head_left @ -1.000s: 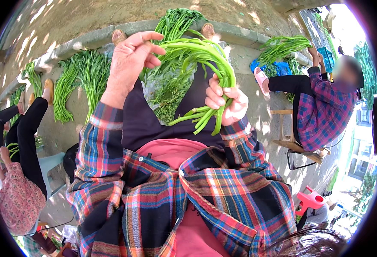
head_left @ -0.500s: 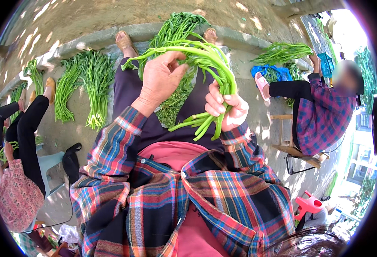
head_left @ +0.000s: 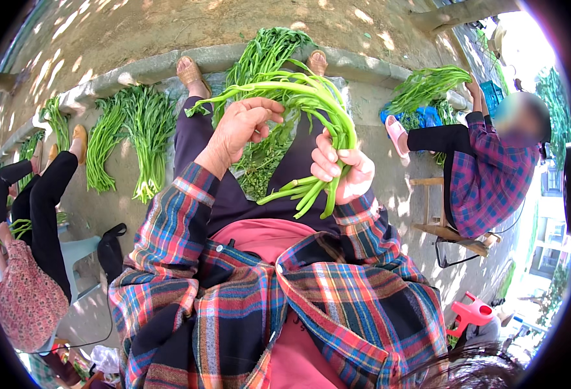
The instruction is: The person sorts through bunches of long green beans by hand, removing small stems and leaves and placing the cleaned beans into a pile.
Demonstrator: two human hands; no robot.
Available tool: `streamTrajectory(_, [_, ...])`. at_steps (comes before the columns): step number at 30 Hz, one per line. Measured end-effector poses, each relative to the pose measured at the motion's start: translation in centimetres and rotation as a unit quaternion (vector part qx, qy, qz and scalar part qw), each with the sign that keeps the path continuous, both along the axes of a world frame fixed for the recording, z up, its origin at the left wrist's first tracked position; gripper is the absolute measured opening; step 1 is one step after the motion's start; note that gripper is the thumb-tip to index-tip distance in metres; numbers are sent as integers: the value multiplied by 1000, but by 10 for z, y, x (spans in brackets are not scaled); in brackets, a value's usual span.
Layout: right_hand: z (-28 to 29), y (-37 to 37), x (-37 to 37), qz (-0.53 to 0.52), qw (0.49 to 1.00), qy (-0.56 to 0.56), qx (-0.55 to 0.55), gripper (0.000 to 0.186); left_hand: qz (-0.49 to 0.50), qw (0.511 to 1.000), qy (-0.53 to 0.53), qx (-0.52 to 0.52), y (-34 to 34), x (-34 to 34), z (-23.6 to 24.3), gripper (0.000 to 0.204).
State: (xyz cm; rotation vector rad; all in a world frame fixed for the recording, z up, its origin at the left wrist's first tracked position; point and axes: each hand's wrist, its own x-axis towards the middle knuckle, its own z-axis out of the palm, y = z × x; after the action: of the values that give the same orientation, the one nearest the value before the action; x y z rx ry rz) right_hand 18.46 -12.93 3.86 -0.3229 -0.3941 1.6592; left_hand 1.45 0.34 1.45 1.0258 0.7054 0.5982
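Note:
In my right hand (head_left: 342, 167) is a bunch of water spinach (head_left: 337, 107), gripped low around its long green stems. The cut ends stick out below my fist, and the stems arch up and over to the left. Just under the arch, my left hand (head_left: 243, 129) has its thumb and index finger pinched close together beside the stems, the other fingers curled. Whatever lies between those fingertips is too small to make out. Between my knees, a heap of loose green leaves (head_left: 259, 168) lies below the bunch, and a leafy pile (head_left: 269, 48) rests beyond it between my feet.
More bundles of greens (head_left: 148, 139) lie on the pavement to the left, near a stone curb (head_left: 143, 70). A seated person (head_left: 493, 168) on the right holds up greens (head_left: 425, 89) near a blue bag. Another person (head_left: 32, 292) sits at left. A red stool (head_left: 472, 312) stands lower right.
My left hand has shifted slightly, its index finger now stretched further right along the stems. The right hand keeps its hold on the bunch. The whole view has dipped a little.

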Motion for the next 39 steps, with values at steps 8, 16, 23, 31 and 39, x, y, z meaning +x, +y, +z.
streamTrajectory(8, [-4,0,-2,11,1000,22,-3,37,145,920,99,350,-10,8,-11,23])
streamTrajectory(16, [-3,-1,-4,16,1000,17,-6,36,159,908,22,387,-4,14,-21,12])
streamTrajectory(23, [-6,-3,-1,13,1000,6,-17,36,-20,989,36,144,0,-20,13,12])
streamTrajectory(31, [1,1,-7,-9,997,-55,-57,41,165,978,30,126,15,-20,2,17])
streamTrajectory(39, [34,14,-20,-38,891,-450,-47,37,37,836,349,421,-4,-55,3,20])
